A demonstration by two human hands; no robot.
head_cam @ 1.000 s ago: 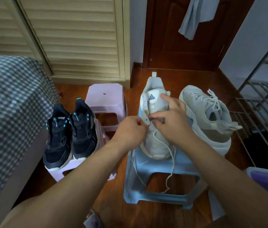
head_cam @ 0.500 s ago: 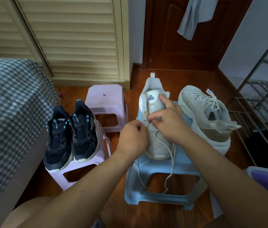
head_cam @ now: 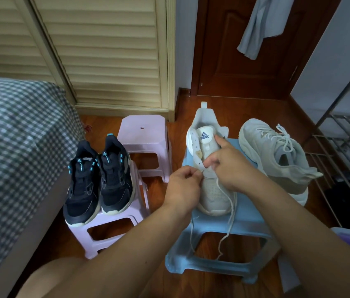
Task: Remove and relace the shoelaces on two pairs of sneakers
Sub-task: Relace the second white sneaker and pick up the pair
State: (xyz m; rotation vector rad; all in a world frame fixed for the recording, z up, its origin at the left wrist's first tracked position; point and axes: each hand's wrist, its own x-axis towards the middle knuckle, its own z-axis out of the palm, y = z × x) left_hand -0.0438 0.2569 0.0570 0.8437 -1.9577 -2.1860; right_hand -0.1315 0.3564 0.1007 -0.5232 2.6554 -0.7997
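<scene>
Checked fabric bed (head_cam: 15,134) far left of the blue stool (head_cam: 253,214). Smooth pink plastic stool (head_cam: 109,222) left of it, bearing black mesh sneakers (head_cam: 98,179). On the blue stool, laced white sneaker (head_cam: 277,153) and unlaced white sneaker (head_cam: 208,168). Left hand (head_cam: 182,190) pinching thin white shoelace (head_cam: 229,214) at an eyelet; right hand (head_cam: 227,164) gripping the tongue.

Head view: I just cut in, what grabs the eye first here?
Front and centre, both hands work a white sneaker on a blue stool: the left hand pinches the lace at an eyelet, the right hand holds the tongue. Its laced mate stands to the right. A black pair waits on a pink stool at left, beside the checked bed.
</scene>
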